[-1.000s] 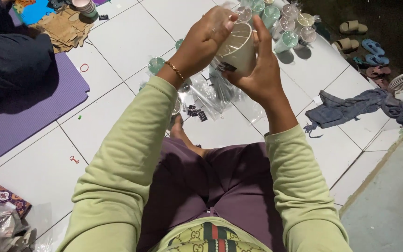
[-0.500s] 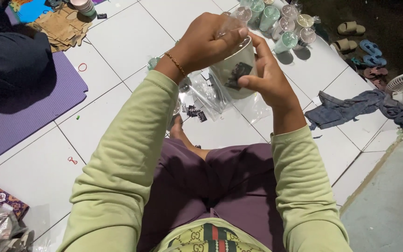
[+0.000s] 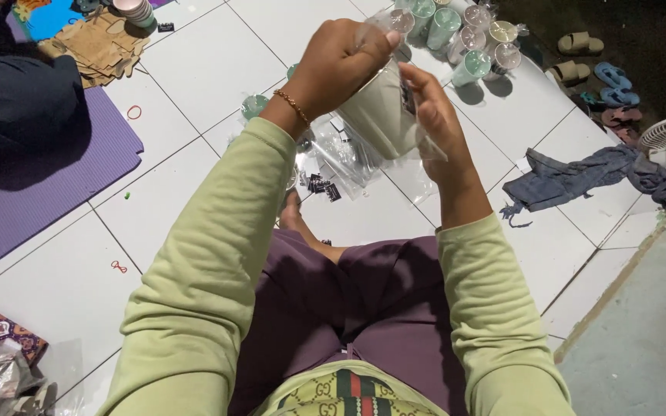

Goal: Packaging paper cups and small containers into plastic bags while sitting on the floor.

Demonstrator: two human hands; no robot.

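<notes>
Cream cup (image 3: 379,115), one, tilted inside a clear plastic bag (image 3: 418,142), is held up over the white tiled floor (image 3: 202,69). Left hand (image 3: 341,62) clenches the bag's top; right hand (image 3: 437,123) grips its side. Far right stand about nine wrapped cups (image 3: 464,42).

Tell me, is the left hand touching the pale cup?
Touching. The head view shows the left hand closed over the pale cup at its rim, no gap visible.

Head camera, single view: worn on the person's head, looking steeply down over lap and arms, close to the hands, white tiled floor (image 3: 202,62) beyond.
</notes>
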